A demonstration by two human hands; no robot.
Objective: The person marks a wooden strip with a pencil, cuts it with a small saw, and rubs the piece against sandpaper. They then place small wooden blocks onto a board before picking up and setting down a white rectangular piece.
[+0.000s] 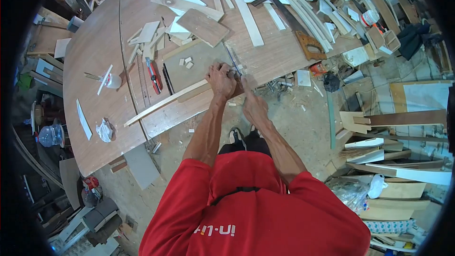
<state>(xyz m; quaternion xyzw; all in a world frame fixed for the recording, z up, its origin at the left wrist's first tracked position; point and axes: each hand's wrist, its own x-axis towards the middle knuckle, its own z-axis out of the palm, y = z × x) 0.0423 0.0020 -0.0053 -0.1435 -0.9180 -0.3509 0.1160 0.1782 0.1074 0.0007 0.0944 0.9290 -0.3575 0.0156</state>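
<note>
My left hand (221, 80) is closed over the near end of a long, pale wood strip (166, 102), its fingers curled and pressing down at the table's edge. The strip runs off to the left along that edge. Beside it, my right hand (256, 108), smeared by motion, grips a thin, narrow-bladed tool (235, 60) that points away from me over the table; the fingers hide its handle. Left of my hands lie a flat grey-brown board (194, 66), small wood blocks (188, 61), dark pencil-like sticks (168, 79) and a red utility knife (153, 76).
A handsaw (309, 46) with a wooden handle lies at the table's right. Board offcuts (204, 26) are piled at the back. A white pot (113, 81) and crumpled plastic (104, 130) stand on the left. Scrap wood (388, 118) crowds the floor at right.
</note>
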